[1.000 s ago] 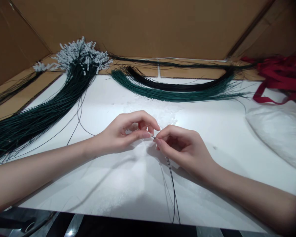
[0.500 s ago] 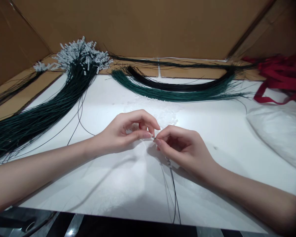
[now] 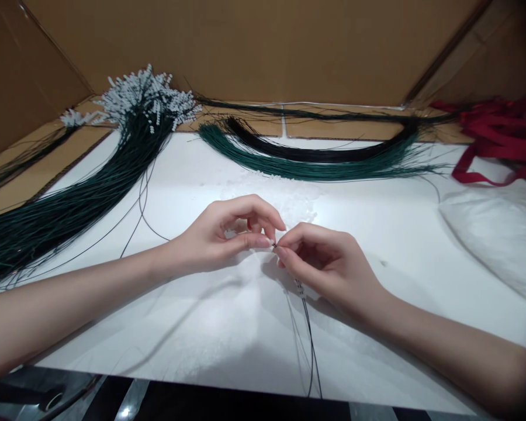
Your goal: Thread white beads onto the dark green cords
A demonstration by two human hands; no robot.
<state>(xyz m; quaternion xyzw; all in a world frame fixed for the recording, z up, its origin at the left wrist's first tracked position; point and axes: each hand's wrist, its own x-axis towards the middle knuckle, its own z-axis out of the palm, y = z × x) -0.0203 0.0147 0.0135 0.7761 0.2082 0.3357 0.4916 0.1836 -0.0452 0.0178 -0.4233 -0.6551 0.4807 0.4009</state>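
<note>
My right hand (image 3: pixel 333 257) is closed, thumb and forefinger pinching the tips of a few thin dark wires (image 3: pixel 309 345). They pass beneath the palm and hang down towards the table's front edge. Several small pale beads (image 3: pixel 298 287) are threaded on them just below the hand. My left hand (image 3: pixel 228 234) meets it fingertip to fingertip, its thumb and a finger closed at a tiny white bead (image 3: pixel 272 241) by the wire tips. Whether the wire passes through that bead is too small to tell. Beyond both hands lies a scatter of loose white beads (image 3: pixel 296 204).
A thick bundle of dark green wires (image 3: pixel 127 169) with white beaded ends (image 3: pixel 144 96) lies left. Green wires (image 3: pixel 289 166) and black wires (image 3: pixel 315 154) curve across the back. Red ribbon (image 3: pixel 499 137) and a clear plastic bag (image 3: pixel 499 240) are at right. Cardboard walls (image 3: pixel 263 52) enclose the table.
Both hands stay almost still. At the fingertips, less of the dark wire tips shows between the hands, and the white bead sits close against the right fingers.
</note>
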